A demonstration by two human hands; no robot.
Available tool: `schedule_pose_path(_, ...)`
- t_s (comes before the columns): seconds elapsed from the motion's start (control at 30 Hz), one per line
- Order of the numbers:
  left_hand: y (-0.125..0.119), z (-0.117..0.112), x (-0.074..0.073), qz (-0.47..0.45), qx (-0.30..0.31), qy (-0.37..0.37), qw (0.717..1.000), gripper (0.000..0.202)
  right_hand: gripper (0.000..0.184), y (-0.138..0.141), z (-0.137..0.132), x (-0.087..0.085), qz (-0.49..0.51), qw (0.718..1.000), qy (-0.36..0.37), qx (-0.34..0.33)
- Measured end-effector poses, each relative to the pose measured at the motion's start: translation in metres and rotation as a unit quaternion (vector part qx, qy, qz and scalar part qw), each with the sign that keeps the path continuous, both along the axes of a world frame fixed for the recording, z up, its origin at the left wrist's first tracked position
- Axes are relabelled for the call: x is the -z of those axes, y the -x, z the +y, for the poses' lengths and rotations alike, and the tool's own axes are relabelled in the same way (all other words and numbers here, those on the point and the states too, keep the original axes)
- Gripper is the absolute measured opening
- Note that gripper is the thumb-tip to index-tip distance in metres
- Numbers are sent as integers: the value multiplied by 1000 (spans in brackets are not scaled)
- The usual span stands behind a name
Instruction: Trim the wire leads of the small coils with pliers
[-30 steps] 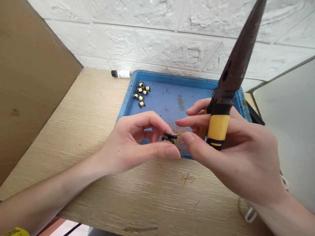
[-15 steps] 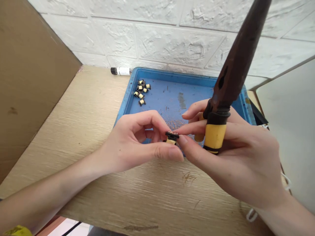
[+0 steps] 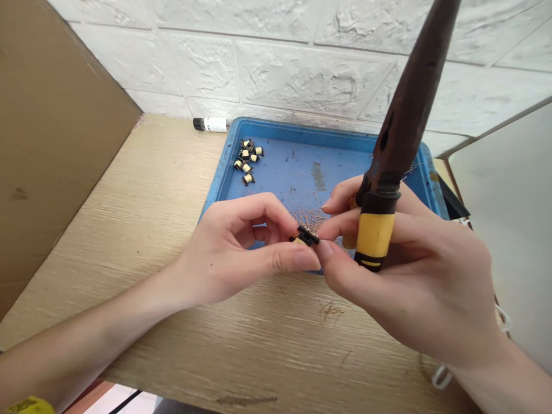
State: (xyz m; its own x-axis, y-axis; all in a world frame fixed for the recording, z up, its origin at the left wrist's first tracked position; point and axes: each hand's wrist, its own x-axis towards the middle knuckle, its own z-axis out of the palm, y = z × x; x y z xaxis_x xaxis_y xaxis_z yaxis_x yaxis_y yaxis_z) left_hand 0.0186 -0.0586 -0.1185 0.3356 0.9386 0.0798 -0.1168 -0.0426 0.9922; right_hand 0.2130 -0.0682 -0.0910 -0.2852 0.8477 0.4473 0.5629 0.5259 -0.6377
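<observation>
The person's left grip (image 3: 254,247) is a bare hand with slim fingers, a creased thumb knuckle and a short, plain thumbnail; a small dark spot marks the back of the thumb's base, near the wrist. The left forearm (image 3: 107,325) is slender, smooth and bare as far as the left edge of view. On the right, the right grip (image 3: 414,276) is likewise a bare hand, its thumbnail short, its wrist (image 3: 487,356) uncovered.
</observation>
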Motion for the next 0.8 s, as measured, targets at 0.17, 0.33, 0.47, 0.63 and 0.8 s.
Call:
schedule_pose_path(0.17, -1, 0, 0, -5, -8, -14, 1000, 23, 14, 1, -4, 1, -8, 1000, 19, -7)
schedule_pose_path(0.33, 1, 0, -2, 3, -7, -14, 1000, 19, 16, -1, 0, 0, -6, 1000, 21, -11)
schedule_pose_path(0.47, 2, 0, -2, 19, 14, -18, 1000, 19, 21, -3, 3, -5, 9, 999, 30, 10)
schedule_pose_path(0.63, 0, -1, -2, 21, 25, -31, 999, 20, 21, -3, 2, -12, 11, 999, 43, -7)
schedule_pose_path(0.8, 1, -1, -2, 22, 41, -32, 998, 22, 23, -3, 1, -13, 40, 997, 67, -30)
